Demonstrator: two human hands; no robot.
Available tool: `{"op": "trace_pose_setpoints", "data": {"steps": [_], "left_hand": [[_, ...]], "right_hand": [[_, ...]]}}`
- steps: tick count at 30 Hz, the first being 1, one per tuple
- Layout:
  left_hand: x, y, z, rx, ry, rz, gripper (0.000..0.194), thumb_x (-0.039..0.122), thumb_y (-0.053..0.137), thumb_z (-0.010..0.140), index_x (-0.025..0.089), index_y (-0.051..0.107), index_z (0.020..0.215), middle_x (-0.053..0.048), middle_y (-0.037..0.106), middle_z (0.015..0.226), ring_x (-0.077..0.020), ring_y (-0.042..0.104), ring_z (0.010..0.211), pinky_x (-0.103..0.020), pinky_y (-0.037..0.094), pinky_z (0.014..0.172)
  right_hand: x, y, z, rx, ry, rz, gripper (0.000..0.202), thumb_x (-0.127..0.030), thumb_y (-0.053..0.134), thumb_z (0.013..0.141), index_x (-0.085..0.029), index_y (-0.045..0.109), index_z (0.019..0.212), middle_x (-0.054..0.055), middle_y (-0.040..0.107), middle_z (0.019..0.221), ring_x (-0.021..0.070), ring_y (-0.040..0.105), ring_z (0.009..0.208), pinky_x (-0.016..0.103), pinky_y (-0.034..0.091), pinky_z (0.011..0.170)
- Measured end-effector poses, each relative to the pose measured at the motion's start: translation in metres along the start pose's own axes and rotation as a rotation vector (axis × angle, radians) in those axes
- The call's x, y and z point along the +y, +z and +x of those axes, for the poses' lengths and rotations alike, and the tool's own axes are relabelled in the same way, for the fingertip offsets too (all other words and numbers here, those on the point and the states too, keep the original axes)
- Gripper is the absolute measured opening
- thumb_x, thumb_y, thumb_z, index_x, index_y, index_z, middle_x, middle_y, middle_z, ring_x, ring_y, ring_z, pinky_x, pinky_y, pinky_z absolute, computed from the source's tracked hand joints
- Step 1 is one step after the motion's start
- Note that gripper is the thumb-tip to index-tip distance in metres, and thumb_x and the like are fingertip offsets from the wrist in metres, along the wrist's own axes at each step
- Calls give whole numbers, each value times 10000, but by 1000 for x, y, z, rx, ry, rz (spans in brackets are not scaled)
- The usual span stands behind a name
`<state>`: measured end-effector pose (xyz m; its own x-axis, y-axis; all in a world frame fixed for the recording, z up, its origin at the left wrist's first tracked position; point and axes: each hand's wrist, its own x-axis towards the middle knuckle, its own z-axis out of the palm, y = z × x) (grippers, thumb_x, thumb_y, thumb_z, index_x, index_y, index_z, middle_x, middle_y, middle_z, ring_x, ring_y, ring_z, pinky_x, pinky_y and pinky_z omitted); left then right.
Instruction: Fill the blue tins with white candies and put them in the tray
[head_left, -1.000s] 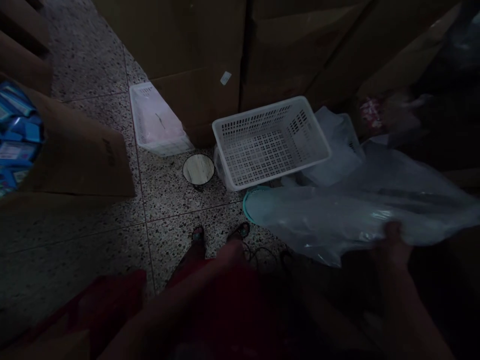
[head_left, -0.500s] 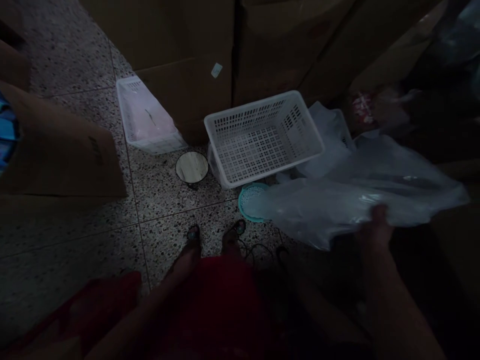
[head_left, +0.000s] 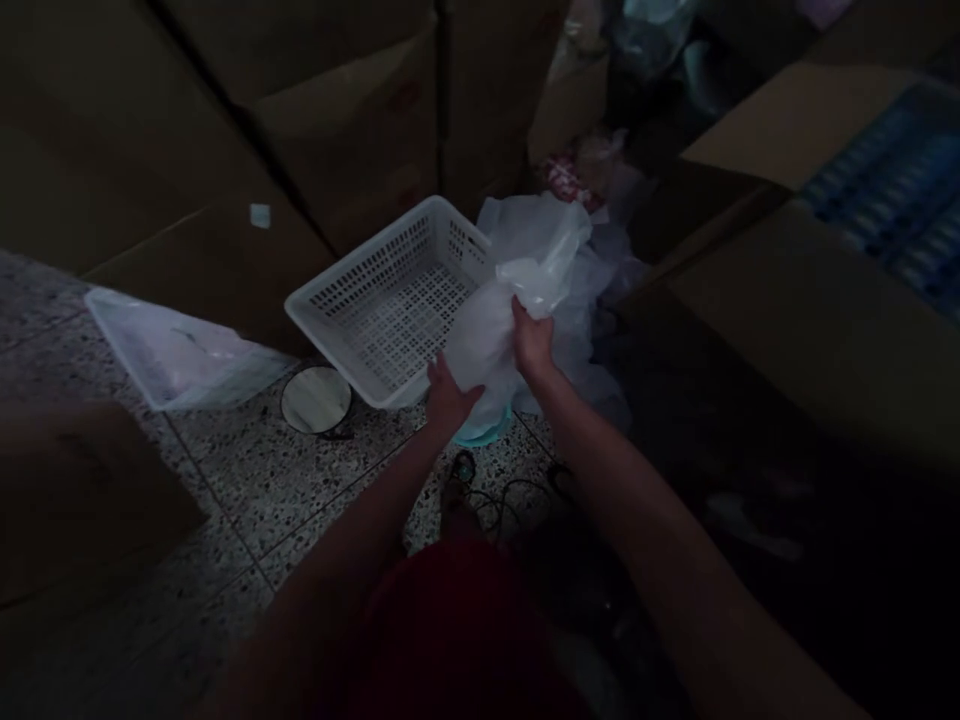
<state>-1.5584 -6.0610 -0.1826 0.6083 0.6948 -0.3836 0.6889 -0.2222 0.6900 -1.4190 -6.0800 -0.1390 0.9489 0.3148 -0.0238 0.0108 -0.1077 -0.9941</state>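
A translucent white plastic bag [head_left: 491,325] hangs bunched in front of me, over the right end of a white slatted basket [head_left: 409,320]. My right hand [head_left: 532,342] is closed on the bag near its gathered upper part. At the bag's lower left, my left hand [head_left: 450,400] has its thumb and fingers spread, close against the plastic; whether it touches is hard to tell. Below the bag shows the rim of a turquoise bowl [head_left: 487,434], its inside mostly hidden.
Tall cardboard boxes [head_left: 352,150] stand behind the basket. A second white basket [head_left: 202,360] with pinkish contents and a round stool-like top [head_left: 316,400] lie to the left. To the right is an open carton [head_left: 795,260] with blue items. Cables [head_left: 514,495] run by my foot.
My view has turned to the right. The right hand has brought the bag in from the right, and it now bunches beside the basket. My left hand has come up to it.
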Motion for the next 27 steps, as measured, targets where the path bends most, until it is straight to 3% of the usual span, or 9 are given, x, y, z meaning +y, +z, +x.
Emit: {"op": "trace_pose_setpoints", "data": {"steps": [3,5,9,13,18,22,27], "left_hand": [[-11,0,7,-131,-67,152,505,379,538,852,91,463,1259,-173,591,1185,-257,581,1066,-339,448,889],[-11,0,14,-184,-36,205,306,296,435,899,108,586,1086,-137,659,1037,-234,608,995,-318,442,869],[2,-6,27,-159,34,212,238,234,442,878,120,626,975,-110,675,979,-213,609,958,-278,437,835],[14,-12,28,-193,134,141,180,182,475,838,124,629,909,-67,676,838,-168,619,783,-237,452,728],[25,-17,25,-251,134,-7,194,199,441,846,121,619,864,-30,649,729,-115,560,565,-209,448,591],[28,-22,32,-184,259,56,158,170,494,793,137,634,859,-28,658,749,-145,590,672,-232,456,670],[25,-29,28,-274,306,109,175,201,485,815,137,643,856,-43,664,773,-162,598,717,-250,452,698]], "right_hand": [[4,-3,22,68,-4,93,491,-500,567,708,-119,618,1013,105,677,1016,220,606,1024,358,476,907],[6,-7,29,63,11,81,493,-499,552,737,-107,625,1027,106,679,999,215,607,1027,356,473,911],[0,-19,33,53,-44,17,483,-490,529,780,-111,627,1062,101,673,1024,216,595,1055,361,452,943],[-13,-30,36,85,-125,-54,449,-451,546,785,-103,626,1056,111,653,1080,224,587,1068,378,426,970],[-20,-43,45,154,-132,-96,372,-460,555,784,-144,645,957,94,668,1043,236,584,1083,388,426,970],[-18,-52,46,174,-143,-107,400,-486,551,788,-130,647,945,103,684,1007,231,598,1064,361,443,955],[-21,-57,33,128,-170,-135,444,-501,549,793,-115,646,991,118,683,1035,225,608,1044,359,462,927]]}}
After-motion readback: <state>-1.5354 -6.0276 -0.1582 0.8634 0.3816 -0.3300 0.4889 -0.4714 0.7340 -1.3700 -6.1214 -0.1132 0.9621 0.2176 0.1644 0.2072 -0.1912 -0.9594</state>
